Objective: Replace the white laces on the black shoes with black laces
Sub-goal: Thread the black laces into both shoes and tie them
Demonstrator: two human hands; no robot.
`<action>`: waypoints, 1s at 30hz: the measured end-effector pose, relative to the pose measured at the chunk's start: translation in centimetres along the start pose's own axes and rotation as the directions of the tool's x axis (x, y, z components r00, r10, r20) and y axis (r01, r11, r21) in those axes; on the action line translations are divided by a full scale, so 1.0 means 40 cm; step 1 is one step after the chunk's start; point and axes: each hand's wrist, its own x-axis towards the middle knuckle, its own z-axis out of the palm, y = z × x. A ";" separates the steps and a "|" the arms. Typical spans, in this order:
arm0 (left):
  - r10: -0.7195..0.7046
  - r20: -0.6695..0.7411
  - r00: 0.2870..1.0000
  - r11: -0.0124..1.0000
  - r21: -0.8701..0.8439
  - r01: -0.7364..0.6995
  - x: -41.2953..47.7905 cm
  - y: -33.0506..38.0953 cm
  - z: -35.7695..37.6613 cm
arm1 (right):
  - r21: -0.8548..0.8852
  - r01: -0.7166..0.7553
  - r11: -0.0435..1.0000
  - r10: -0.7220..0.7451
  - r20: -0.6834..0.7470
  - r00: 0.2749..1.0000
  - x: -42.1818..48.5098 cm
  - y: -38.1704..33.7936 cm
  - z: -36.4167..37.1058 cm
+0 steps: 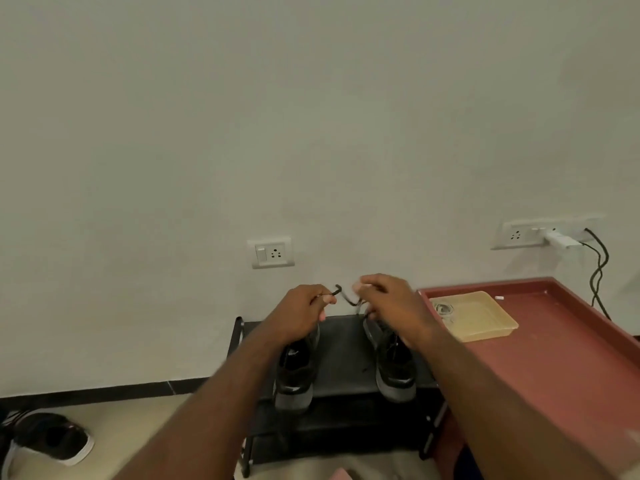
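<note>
Plain wall, black rack [341,344] at 6 o'clock | left hand [298,315] and right hand [393,303] each pinch black lace [346,297], strung between them | black shoes [394,368] on rack below | white laces [445,309] in tray [485,315] at 3 o'clock | risk: pinch slips, knot loosens, I'd guess.

Both hands [301,313] [391,303] pinch black lace [346,297] above shoes [394,365].

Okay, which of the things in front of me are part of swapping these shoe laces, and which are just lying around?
Part of the job:
- black lace, held by left hand and right hand
- two black shoes on the rack
- white laces in the tray

Lying about:
- shoe on the floor
- charger
- wall socket
</note>
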 end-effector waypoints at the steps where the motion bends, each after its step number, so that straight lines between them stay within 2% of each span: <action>1: 0.048 0.015 0.999 0.998 0.036 -0.049 0.008 0.020 0.012 | -0.040 0.038 0.998 -0.031 0.146 0.989 -0.008 0.009 0.030; 2: 0.080 0.021 0.997 0.994 0.069 -0.081 0.012 0.034 0.022 | -0.040 0.048 0.998 -0.037 0.229 0.973 -0.015 0.022 0.054; 3: 0.096 0.012 0.995 0.991 0.094 -0.097 0.017 0.041 0.026 | -0.025 0.035 0.999 -0.028 0.236 0.971 -0.016 0.031 0.063; 7: -0.034 -0.040 0.999 0.997 0.072 0.036 0.008 0.006 0.006 | 0.112 -0.111 0.988 0.111 0.009 0.994 -0.008 0.058 0.032; 9: -0.045 -0.021 0.999 0.990 0.131 0.047 -0.002 -0.016 0.001 | 0.192 -0.167 0.967 0.177 -0.041 0.983 -0.001 0.068 0.016; 13: 0.050 0.061 0.997 0.947 0.314 -0.066 -0.003 -0.014 0.044 | 0.239 -0.325 0.915 0.295 0.155 0.943 -0.006 0.059 0.067; 15: 0.073 0.080 0.994 0.937 0.335 -0.095 -0.004 0.000 0.063 | 0.265 -0.330 0.906 0.292 0.175 0.940 -0.002 0.051 0.107; 17: 0.057 0.039 0.998 0.960 0.271 -0.066 -0.010 0.002 0.064 | 0.316 -0.298 0.901 0.288 0.078 0.954 0.015 0.049 0.130; 19: -0.034 -0.006 0.999 0.991 0.125 0.035 -0.025 -0.016 0.047 | 0.428 -0.244 0.870 0.315 -0.102 0.944 0.041 0.052 0.120; 22: -0.158 -0.019 0.987 0.987 -0.015 0.157 -0.061 -0.080 0.016 | 0.615 -0.127 0.779 0.413 -0.349 0.841 0.079 0.058 0.053; 25: -0.275 -0.037 0.961 0.961 -0.047 0.273 -0.107 -0.168 -0.008 | 0.641 -0.051 0.766 0.465 -0.496 0.733 0.101 0.074 -0.019; 26: -0.327 -0.041 0.944 0.945 -0.042 0.326 -0.122 -0.195 -0.010 | 0.618 -0.059 0.784 0.459 -0.513 0.725 0.104 0.080 -0.031; 28: -0.407 -0.053 0.912 0.913 -0.056 0.405 -0.146 -0.226 -0.004 | 0.537 -0.110 0.837 0.412 -0.484 0.772 0.106 0.090 -0.027; 30: -0.398 -0.076 0.914 0.917 -0.064 0.393 -0.148 -0.223 0.012 | 0.425 -0.162 0.891 0.344 -0.396 0.851 0.110 0.099 0.006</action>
